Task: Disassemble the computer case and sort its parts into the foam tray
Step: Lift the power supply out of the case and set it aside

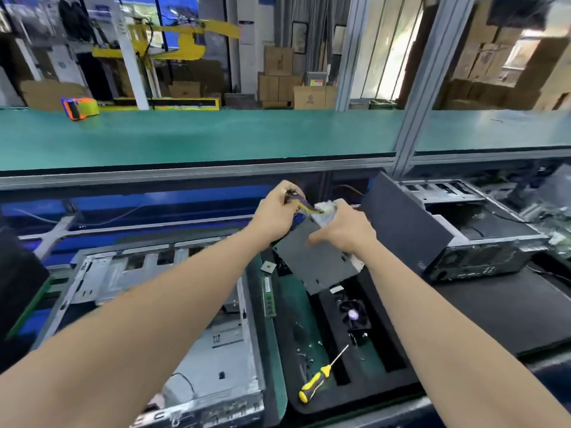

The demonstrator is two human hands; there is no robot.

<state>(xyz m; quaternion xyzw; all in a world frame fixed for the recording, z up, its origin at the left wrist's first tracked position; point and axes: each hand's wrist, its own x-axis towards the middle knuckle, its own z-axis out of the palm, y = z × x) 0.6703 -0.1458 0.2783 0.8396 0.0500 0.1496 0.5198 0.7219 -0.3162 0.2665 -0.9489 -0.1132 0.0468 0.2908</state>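
Note:
Both my arms reach forward over the bench. My left hand (pixel 273 211) grips a bundle of yellow and purple cables (pixel 304 207). My right hand (pixel 344 227) holds the white connector end (pixel 323 207) of that bundle, just above a grey metal box (pixel 318 261), the power supply, which lies tilted at the far end of the black foam tray (pixel 398 393). The open computer case (pixel 197 359) lies on its side at lower left. In the tray sit a cooling fan (pixel 353 316), a memory stick (pixel 268 296) and a small chip (pixel 267 267).
A yellow-handled screwdriver (pixel 318 379) and several loose screws (pixel 304 355) lie in the tray's front part. Another opened case (pixel 469 230) with a dark panel stands at right. A green shelf (pixel 216 137) runs across above, carrying an orange tool (pixel 78 108).

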